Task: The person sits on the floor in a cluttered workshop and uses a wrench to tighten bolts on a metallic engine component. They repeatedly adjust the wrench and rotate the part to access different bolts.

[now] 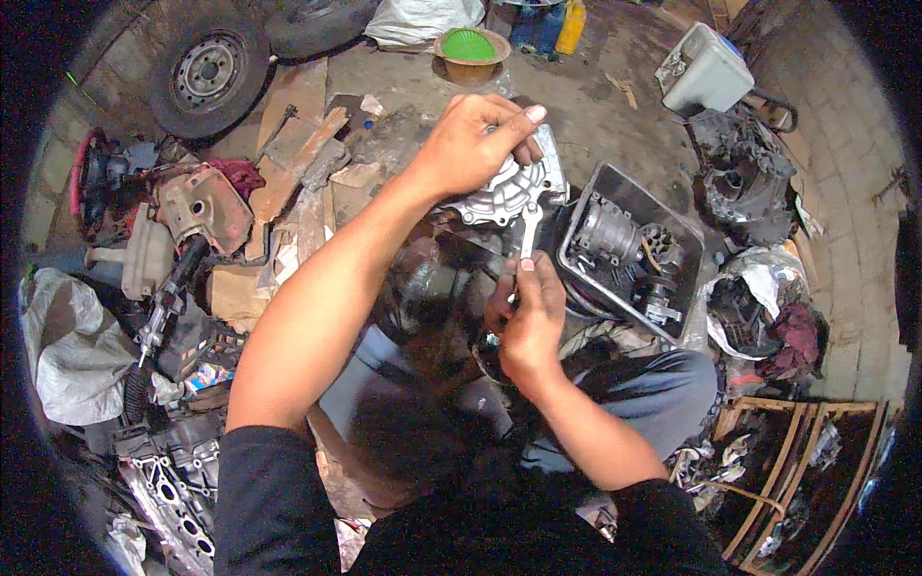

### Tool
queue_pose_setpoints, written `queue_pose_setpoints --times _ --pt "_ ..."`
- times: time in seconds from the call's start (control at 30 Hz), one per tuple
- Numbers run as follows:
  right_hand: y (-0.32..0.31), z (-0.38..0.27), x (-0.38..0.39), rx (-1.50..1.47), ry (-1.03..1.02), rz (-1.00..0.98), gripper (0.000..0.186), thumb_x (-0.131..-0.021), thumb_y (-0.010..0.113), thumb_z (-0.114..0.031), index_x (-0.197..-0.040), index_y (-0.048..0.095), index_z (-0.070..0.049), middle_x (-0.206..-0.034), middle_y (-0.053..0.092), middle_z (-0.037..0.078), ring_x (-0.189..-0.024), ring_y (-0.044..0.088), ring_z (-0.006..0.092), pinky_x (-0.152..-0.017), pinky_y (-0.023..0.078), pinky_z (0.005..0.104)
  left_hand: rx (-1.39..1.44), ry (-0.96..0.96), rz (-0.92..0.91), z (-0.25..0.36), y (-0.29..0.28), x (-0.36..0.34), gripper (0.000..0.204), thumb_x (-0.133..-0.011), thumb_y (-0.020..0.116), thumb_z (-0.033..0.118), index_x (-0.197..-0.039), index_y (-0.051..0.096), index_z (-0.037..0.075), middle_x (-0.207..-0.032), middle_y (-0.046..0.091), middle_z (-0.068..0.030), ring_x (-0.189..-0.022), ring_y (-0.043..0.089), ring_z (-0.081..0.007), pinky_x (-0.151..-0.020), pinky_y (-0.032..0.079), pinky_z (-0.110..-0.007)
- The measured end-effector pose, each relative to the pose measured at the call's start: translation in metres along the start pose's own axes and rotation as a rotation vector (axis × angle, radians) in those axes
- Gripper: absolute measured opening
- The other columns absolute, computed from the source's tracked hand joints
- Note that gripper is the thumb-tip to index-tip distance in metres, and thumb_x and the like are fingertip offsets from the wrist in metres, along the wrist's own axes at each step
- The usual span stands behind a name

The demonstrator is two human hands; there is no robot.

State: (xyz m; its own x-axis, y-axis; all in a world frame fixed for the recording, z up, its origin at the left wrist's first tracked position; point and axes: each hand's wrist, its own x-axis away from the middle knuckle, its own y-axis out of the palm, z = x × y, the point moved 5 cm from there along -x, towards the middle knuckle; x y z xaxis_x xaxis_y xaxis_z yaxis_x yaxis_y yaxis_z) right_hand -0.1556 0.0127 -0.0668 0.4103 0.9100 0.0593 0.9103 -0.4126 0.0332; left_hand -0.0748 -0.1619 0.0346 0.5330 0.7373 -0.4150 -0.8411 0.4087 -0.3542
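Note:
A silver ribbed cast-metal housing (511, 194) is in front of me, above my lap. My left hand (480, 144) is closed over its far upper side, with the fingers curled down and the thumb bent above them. Whatever those fingers pinch is hidden beneath the hand. In my right hand (534, 312) is a silver wrench (528, 233), gripped with the thumb laid along its shank. The wrench's upper end meets the housing's near right edge; whether it sits on a bolt there I cannot tell.
Close on the right stands a grey metal bin (629, 252) of machine parts. Beyond it lie a dark casting (740, 178) and a white container (706, 72). A wheel (206, 72) leans at far left; a green-lined bowl (471, 48) stands ahead. Engine parts (168, 490) crowd the lower left.

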Motion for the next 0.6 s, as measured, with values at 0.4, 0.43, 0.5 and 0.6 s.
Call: queue_pose_setpoints --times 0.4,0.43,0.5,0.6 --pt "0.051 -0.011 0.004 -0.493 0.132 0.276 0.016 -0.102 0.049 -0.027 -0.096 0.051 -0.012 -0.065 0.043 -0.003 -0.048 0.036 0.0061 -0.039 0.028 0.0237 0.029 0.069 -0.029 -0.003 0.0 -0.004 0.049 -0.099 0.057 0.03 -0.064 0.07 -0.001 -0.072 0.067 -0.0089 -0.076 0.063 -0.0183 -0.076 0.048 -0.033" --pt "0.039 -0.007 0.003 -0.402 0.123 0.273 0.016 -0.102 0.049 -0.026 -0.096 0.051 -0.012 -0.063 0.042 -0.003 -0.048 0.035 0.0063 -0.039 0.028 0.0237 0.051 0.051 -0.037 -0.003 0.004 -0.006 0.049 -0.099 0.057 0.03 -0.063 0.069 -0.001 -0.072 0.066 -0.0088 -0.074 0.063 -0.0178 -0.075 0.048 -0.033" --pt "0.028 -0.014 0.005 -0.434 0.238 0.216 0.017 -0.103 0.049 -0.024 -0.096 0.054 -0.01 -0.058 0.036 -0.003 -0.044 0.033 0.0076 -0.038 0.026 0.0242 0.077 0.007 -0.036 -0.004 0.004 -0.005 0.048 -0.099 0.059 0.03 -0.063 0.069 -0.001 -0.073 0.064 -0.0086 -0.071 0.063 -0.0168 -0.072 0.048 -0.033" --pt "0.002 -0.027 0.0 -0.276 0.224 0.081 0.023 -0.103 0.05 -0.023 -0.097 0.059 -0.002 -0.057 0.034 -0.003 -0.037 0.027 0.0097 -0.036 0.024 0.026 0.132 -0.063 -0.095 -0.011 0.002 -0.004 0.046 -0.098 0.06 0.029 -0.066 0.069 -0.003 -0.075 0.063 -0.0088 -0.065 0.063 -0.0159 -0.066 0.049 -0.032"
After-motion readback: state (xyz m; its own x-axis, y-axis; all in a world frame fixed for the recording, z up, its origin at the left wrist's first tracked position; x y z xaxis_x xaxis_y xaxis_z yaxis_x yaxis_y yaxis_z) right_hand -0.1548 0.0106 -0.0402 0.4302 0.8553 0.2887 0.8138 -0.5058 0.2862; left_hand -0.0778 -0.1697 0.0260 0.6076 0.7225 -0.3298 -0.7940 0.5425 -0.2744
